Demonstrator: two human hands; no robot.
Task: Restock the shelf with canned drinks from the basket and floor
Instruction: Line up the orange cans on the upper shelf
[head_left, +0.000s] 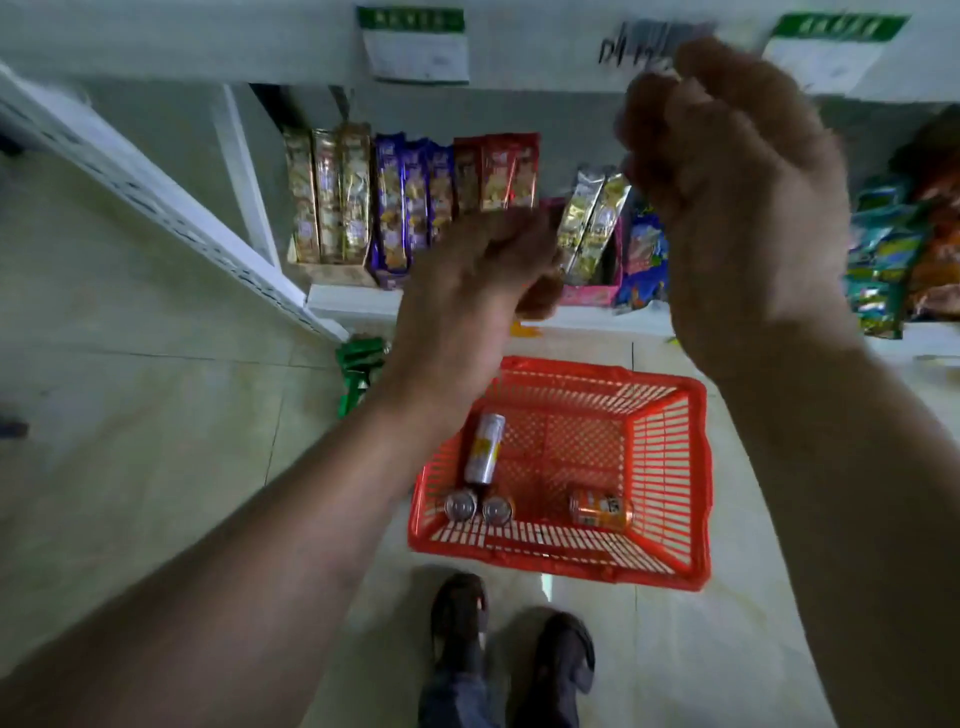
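the red plastic mesh basket (670, 462) sits on the pale tiled floor (156, 415) before the white shelf (353, 301). inside lie a tall white-and-yellow can (484, 448), two silver-topped cans (479, 507) side by side just below it, and an orange can (601, 507) apart on its side. the left hand (467, 291) and right hand (737, 208) hover above, blurred, fingers curled; whether they hold anything cannot be told. snack packets (410, 202) fill the shelf.
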